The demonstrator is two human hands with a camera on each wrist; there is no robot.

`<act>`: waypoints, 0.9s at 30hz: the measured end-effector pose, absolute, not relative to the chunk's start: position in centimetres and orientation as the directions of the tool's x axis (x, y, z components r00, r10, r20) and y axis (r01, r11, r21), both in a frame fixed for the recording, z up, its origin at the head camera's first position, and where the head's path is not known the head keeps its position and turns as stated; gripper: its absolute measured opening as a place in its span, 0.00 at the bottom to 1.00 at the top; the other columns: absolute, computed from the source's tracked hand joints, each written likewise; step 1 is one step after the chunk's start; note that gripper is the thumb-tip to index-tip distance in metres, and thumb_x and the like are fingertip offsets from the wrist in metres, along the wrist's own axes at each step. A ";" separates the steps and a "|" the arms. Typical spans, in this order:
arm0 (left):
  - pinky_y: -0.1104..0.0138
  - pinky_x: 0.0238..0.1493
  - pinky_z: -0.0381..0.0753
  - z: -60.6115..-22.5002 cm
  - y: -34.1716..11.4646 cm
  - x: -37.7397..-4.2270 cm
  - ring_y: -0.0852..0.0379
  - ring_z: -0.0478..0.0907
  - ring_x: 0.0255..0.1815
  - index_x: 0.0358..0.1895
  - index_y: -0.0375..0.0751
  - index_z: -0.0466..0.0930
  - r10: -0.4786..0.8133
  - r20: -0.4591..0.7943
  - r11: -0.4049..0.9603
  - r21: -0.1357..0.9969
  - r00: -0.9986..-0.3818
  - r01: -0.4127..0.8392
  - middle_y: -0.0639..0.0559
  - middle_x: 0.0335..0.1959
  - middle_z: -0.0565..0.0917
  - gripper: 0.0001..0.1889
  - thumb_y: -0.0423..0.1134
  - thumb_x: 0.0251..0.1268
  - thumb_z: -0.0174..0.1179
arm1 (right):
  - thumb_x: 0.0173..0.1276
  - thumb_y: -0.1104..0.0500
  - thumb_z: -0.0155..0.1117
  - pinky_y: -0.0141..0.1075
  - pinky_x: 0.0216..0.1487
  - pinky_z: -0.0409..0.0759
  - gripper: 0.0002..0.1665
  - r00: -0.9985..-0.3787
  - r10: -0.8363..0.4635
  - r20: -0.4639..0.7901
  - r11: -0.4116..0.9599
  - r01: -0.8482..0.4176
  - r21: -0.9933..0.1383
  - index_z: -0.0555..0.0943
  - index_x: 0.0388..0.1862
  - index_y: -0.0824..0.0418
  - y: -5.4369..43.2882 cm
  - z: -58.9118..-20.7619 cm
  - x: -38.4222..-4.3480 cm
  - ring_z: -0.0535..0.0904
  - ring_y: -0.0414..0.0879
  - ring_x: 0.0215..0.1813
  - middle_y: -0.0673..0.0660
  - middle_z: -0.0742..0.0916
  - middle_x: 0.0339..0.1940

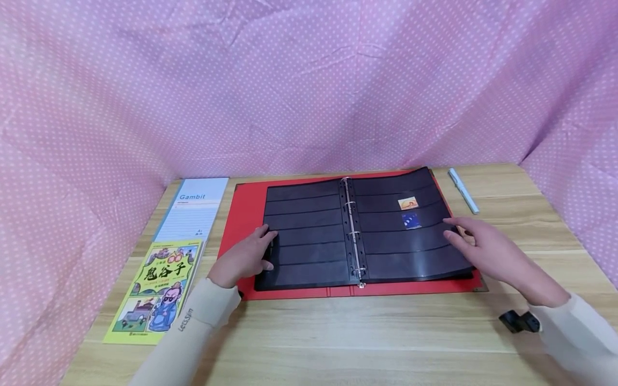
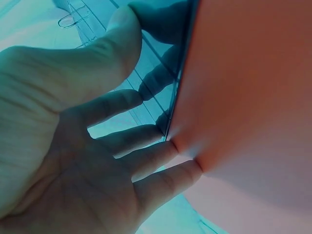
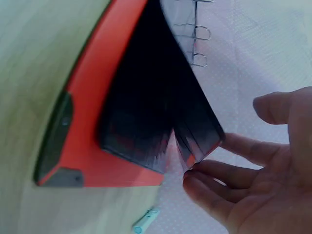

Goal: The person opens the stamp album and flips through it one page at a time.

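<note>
A red ring binder (image 1: 247,206) lies spread on the table, its metal rings (image 1: 354,232) down the middle. Its black pages are stamp-album sheets with clear strip pockets. An orange stamp (image 1: 407,203) and a dark blue stamp (image 1: 412,221) sit in the right page (image 1: 396,257). At the left page's (image 1: 309,246) outer edge rests my left hand (image 1: 241,256), thumb and fingertips touching the sheet. My right hand (image 1: 487,252) is at the right page's outer edge, which stands slightly raised. In the right wrist view its fingers (image 3: 209,190) touch the lifted sheet's edge, thumb held apart.
To the left lie a white and blue "Gambit" notebook (image 1: 198,209) and a yellow-green comic-style book (image 1: 149,292) overlapping its lower end. A light blue pen (image 1: 463,191) lies right of the binder. A pink dotted cloth (image 1: 309,91) hangs behind the wooden table (image 1: 367,343).
</note>
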State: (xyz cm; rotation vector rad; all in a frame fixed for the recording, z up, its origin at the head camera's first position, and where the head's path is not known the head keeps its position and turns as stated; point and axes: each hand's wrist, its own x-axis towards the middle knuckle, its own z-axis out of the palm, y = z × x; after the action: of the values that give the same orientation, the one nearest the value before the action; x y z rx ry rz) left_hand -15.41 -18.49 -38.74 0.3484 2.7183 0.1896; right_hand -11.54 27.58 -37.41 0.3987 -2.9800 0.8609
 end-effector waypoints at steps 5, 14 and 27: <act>0.50 0.56 0.72 -38.6 -18.3 -15.3 0.40 0.52 0.71 0.72 0.43 0.60 0.258 -0.366 0.962 0.178 -0.894 0.205 0.39 0.73 0.53 0.45 0.41 0.49 0.73 | 0.72 0.50 0.55 0.49 0.50 0.70 0.23 -0.957 -0.252 0.143 0.785 -0.289 -0.548 0.75 0.61 0.60 26.9 -36.5 -11.0 0.73 0.59 0.57 0.62 0.76 0.62; 0.50 0.56 0.73 -38.5 -18.3 -15.2 0.39 0.52 0.71 0.71 0.43 0.60 0.261 -0.366 0.961 0.184 -0.893 0.205 0.38 0.73 0.53 0.44 0.40 0.49 0.73 | 0.74 0.61 0.51 0.17 0.59 0.56 0.24 -0.865 -0.435 0.250 0.630 -0.490 -0.602 0.70 0.68 0.54 25.9 -35.4 -10.7 0.58 0.40 0.71 0.48 0.68 0.71; 0.50 0.55 0.73 -38.5 -18.3 -15.3 0.39 0.52 0.71 0.72 0.43 0.60 0.263 -0.368 0.961 0.187 -0.892 0.206 0.38 0.73 0.53 0.44 0.40 0.50 0.72 | 0.79 0.56 0.38 0.29 0.67 0.55 0.27 -0.717 -0.495 0.491 0.360 -0.684 -0.635 0.62 0.70 0.68 24.8 -35.0 -11.4 0.54 0.55 0.73 0.64 0.63 0.72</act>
State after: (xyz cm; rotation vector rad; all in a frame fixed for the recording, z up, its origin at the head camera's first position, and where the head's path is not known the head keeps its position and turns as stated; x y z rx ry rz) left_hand -15.31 -18.28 -38.48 0.3377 2.7132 0.2012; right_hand -11.37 24.77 -35.03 1.0604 -2.4055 1.2820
